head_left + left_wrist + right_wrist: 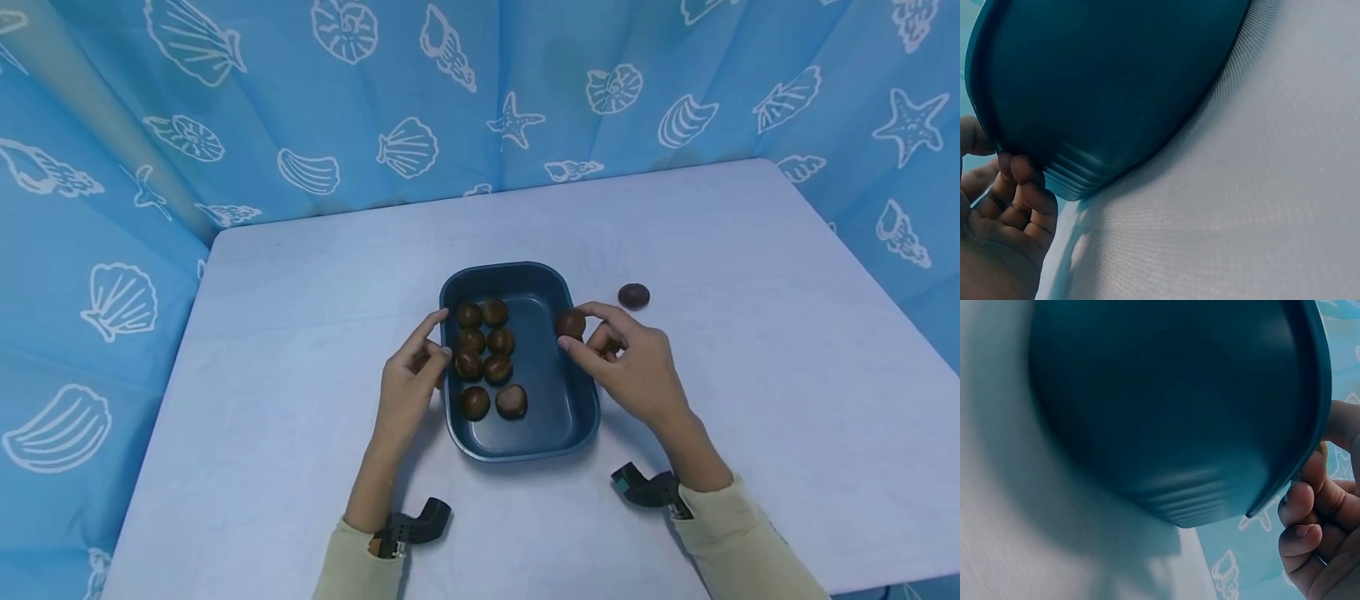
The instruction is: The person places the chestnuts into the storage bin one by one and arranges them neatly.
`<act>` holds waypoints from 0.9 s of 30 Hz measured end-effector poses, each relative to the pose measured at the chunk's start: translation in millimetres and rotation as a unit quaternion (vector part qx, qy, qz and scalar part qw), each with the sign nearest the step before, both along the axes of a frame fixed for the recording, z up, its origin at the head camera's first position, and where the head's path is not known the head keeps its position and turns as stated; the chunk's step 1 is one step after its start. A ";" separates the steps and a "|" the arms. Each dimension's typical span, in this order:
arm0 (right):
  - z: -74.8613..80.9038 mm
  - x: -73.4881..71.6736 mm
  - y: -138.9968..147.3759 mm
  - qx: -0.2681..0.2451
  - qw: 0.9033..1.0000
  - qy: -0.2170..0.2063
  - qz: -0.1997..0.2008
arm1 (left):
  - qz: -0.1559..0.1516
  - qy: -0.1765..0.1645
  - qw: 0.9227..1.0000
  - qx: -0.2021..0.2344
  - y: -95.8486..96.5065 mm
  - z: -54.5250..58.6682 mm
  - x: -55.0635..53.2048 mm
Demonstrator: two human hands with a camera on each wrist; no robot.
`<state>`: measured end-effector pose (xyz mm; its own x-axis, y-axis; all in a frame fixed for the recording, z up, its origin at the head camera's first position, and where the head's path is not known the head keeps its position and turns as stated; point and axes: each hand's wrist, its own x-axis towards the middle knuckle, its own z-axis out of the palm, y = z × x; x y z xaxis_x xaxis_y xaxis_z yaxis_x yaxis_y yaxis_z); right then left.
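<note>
A dark blue rectangular tray point(551, 408) sits mid-table. Several brown chestnuts point(474, 403) lie along its left half, roughly in two columns. My left hand point(408, 375) holds the tray's left rim; its fingers point(1038, 200) curl against the outer wall in the left wrist view. Over the right rim, my right hand point(637, 362) pinches another chestnut point(571, 323) between thumb and forefinger. In the right wrist view that chestnut is mostly hidden behind the fingers point(1300, 503). One more chestnut point(633, 296) lies on the table just beyond the right hand.
A white cloth point(300, 333) covers the table. A blue curtain point(480, 75) printed with white shells hangs behind it and along its sides. Black wrist-worn devices point(420, 523) sit at both sleeve cuffs.
</note>
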<state>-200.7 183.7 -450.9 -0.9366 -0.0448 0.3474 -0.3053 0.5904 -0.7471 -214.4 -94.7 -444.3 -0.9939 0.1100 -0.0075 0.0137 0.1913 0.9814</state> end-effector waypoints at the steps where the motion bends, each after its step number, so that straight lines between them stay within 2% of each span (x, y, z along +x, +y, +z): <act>1: 0.0 0.3 -1.0 -0.001 1.000 0.002 0.005 | 0.000 0.001 1.000 0.001 -0.1 0.3 -0.1; 19: 2.9 6.6 -9.8 -0.007 0.999 0.021 0.041 | 0.003 0.006 1.000 -0.010 0.1 -0.7 -1.0; 27: 4.6 10.8 -20.4 -0.018 0.995 0.034 0.091 | 0.010 0.009 1.000 -0.018 1.8 2.1 0.4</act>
